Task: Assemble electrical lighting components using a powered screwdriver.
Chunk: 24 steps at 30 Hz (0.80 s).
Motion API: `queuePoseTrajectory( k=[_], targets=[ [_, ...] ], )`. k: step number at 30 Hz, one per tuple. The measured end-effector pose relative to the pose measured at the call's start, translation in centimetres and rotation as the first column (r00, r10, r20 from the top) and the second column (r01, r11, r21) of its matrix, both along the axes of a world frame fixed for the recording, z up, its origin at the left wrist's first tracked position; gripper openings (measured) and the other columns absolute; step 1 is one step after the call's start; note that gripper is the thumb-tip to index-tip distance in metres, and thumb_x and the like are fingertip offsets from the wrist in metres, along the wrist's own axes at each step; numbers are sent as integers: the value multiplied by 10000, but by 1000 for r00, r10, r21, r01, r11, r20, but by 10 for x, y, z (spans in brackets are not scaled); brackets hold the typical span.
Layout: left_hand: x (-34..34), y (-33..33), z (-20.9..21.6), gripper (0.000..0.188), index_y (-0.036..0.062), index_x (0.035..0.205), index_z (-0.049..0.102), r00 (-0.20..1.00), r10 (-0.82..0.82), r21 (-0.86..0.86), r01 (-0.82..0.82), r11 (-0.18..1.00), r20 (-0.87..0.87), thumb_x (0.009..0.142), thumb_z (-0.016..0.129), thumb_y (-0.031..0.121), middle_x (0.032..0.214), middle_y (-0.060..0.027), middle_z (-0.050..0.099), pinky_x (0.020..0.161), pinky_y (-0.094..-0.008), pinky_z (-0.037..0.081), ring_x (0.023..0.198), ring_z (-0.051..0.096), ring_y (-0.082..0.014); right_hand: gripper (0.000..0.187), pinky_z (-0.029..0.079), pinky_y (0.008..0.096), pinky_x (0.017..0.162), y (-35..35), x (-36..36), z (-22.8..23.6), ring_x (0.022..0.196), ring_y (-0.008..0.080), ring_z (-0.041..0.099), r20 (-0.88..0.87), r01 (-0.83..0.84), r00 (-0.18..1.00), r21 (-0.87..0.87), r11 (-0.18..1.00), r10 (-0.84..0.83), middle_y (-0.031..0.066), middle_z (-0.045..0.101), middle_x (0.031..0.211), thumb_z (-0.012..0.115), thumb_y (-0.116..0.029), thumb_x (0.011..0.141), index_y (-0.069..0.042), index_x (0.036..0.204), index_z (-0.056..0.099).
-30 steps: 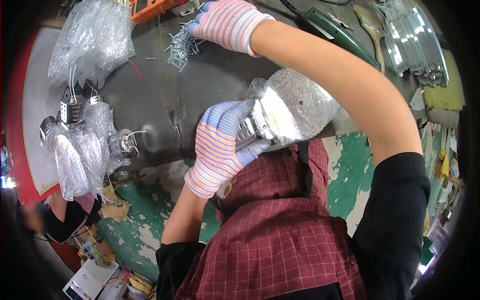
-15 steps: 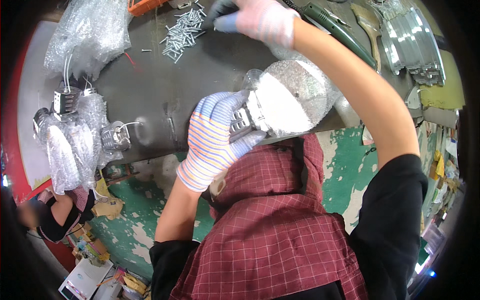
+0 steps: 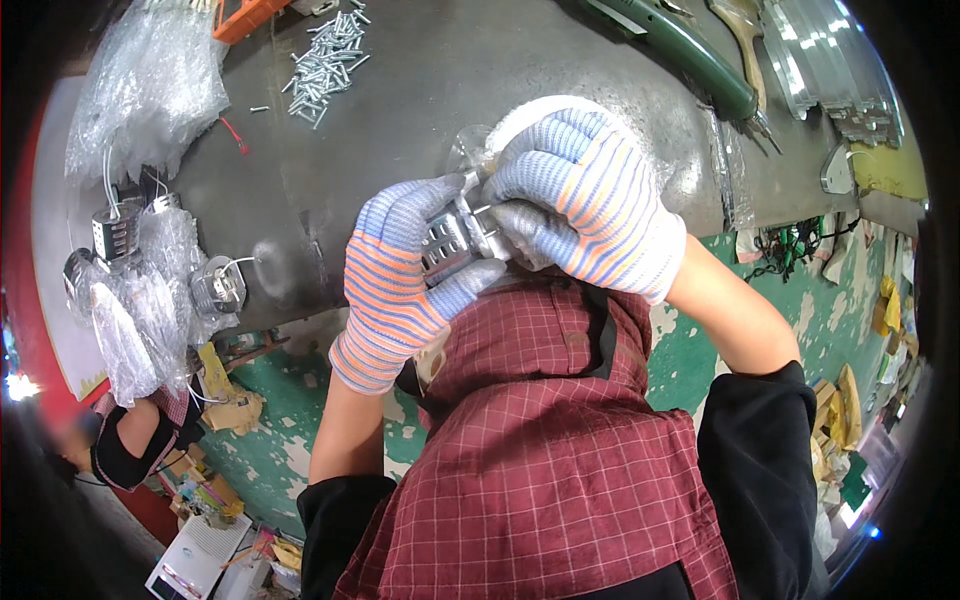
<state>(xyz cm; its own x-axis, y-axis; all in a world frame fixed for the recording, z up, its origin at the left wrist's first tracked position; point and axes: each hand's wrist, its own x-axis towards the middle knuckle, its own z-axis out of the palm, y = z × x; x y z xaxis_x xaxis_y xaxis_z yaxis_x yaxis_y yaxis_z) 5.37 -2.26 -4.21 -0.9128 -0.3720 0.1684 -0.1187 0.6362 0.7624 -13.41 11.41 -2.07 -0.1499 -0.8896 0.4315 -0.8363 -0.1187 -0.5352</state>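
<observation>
Gloved and curved, the left hand [image 3: 395, 275] was clamped on a slotted metal housing [image 3: 447, 245], with its fingers over the top and its thumb along the bottom. That housing was near the front edge of the dark table [image 3: 400, 110], just in front of the person's red checked apron [image 3: 550, 450]. Close by, the right hand [image 3: 600, 205] bent over the other end of it, with thumb and fingertips near each other — but I could not tell if they were pinching anything. Both hands wore blue and orange stripes. Just past the housing was a clear round piece [image 3: 466, 148], and a white round piece [image 3: 530, 112] showed its edge from behind the right hand, which hid most of it. Farther back on the left was a pile of silver screws [image 3: 325, 65], with one loose screw [image 3: 259, 108] beside it and a thin red strip [image 3: 234, 136] near that. At the far left were a big bunch of bubble wrap [image 3: 150, 95] and more metal housings [image 3: 115, 232], with white wires poking out. On the right, a dark green power tool [image 3: 690, 55] was next to a paintbrush [image 3: 742, 30] — and past them was a stack of shiny strips [image 3: 835, 80]. Green paint was peeling off the wall [image 3: 680, 370] below the table.
</observation>
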Motion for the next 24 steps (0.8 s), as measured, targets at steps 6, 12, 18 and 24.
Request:
queuePoseTrajectory(
  k=[6,12,18,24],
  targets=[
    [-1,-1,1,705,55,1229,592,997,22,-39,-19,999,77,644,908,291,1089,-159,638,868,-436,515,982,632,-364,195,495,441,815,-8,5,-5,898,305,635,-118,120,986,37,992,-115,69,652,904,700,-268,711,-150,866,698],
    [0,-4,-4,725,64,1238,583,1000,-1,-122,3,993,15,639,912,305,1088,-156,639,863,-432,518,984,635,-361,239,490,427,803,-2,22,-1,877,307,631,-117,142,985,100,985,-130,78,656,892,694,-181,752,-112,980,711],
    [0,-3,-6,701,60,1227,587,997,-13,-65,8,998,-75,653,906,308,1095,-157,635,852,-429,518,982,636,-353,286,503,433,784,5,24,1,853,330,643,4,112,994,42,993,-112,104,675,908,676,-115,790,-94,1073,703],
    [5,1,-3,667,58,1233,594,999,30,120,-34,992,27,687,886,308,1109,-156,623,841,-422,519,962,632,-346,229,513,410,816,10,-51,20,904,334,654,-254,299,909,-155,942,-330,118,696,964,679,-179,896,-73,1098,699]
  ],
)
